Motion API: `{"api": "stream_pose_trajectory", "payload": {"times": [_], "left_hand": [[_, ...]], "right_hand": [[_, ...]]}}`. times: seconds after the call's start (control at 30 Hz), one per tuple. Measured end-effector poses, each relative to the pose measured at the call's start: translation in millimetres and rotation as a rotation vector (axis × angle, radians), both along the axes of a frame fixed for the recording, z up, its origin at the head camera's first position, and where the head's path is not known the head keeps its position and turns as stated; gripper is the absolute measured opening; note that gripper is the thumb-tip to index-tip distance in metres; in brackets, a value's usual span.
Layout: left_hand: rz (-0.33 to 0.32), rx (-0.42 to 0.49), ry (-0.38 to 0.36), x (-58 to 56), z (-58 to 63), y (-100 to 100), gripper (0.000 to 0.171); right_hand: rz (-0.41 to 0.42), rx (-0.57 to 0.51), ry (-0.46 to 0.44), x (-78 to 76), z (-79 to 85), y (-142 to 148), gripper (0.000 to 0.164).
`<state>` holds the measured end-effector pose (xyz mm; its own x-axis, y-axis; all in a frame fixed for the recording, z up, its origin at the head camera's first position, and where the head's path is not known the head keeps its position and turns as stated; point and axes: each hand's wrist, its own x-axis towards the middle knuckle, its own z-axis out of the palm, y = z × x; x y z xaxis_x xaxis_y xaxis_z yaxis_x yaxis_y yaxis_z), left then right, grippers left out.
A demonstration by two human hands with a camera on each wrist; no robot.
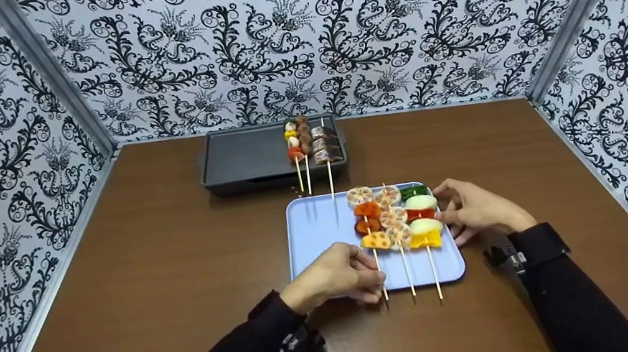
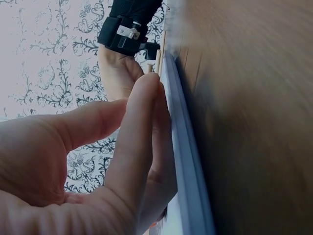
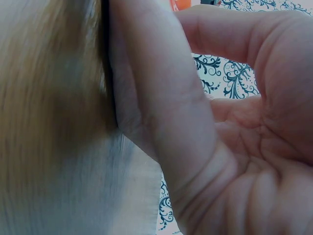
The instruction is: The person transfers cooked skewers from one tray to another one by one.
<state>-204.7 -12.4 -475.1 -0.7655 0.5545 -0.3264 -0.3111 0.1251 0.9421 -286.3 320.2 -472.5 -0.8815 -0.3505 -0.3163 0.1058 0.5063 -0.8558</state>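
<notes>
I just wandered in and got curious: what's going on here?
A person's left hand pinches the stick of a vegetable skewer on a pale blue tray, beside a lotus-root skewer and another skewer. Their right hand is at the tray's right edge. Three more skewers rest on the dark grill pan behind.

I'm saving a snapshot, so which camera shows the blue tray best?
The head view: most of the blue tray shows from above. The left wrist view shows mainly its edge; in the right wrist view I can't make it out.
</notes>
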Motion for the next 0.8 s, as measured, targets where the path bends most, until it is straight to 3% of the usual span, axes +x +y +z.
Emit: {"api": "stream_pose_trajectory", "payload": {"times": [0.33,0.8], "left_hand": [[-0.020,-0.062,0.068,-1.0,3.9,-5.1,0.022],[0.006,-0.214,0.347,-12.0,12.4,-16.0,0.023]], "right_hand": [[-0.006,-0.003,-0.003,-2.0,-0.4,0.7,0.060],[0.009,-0.007,0.002,2.1,2.6,-1.2,0.059]]}}
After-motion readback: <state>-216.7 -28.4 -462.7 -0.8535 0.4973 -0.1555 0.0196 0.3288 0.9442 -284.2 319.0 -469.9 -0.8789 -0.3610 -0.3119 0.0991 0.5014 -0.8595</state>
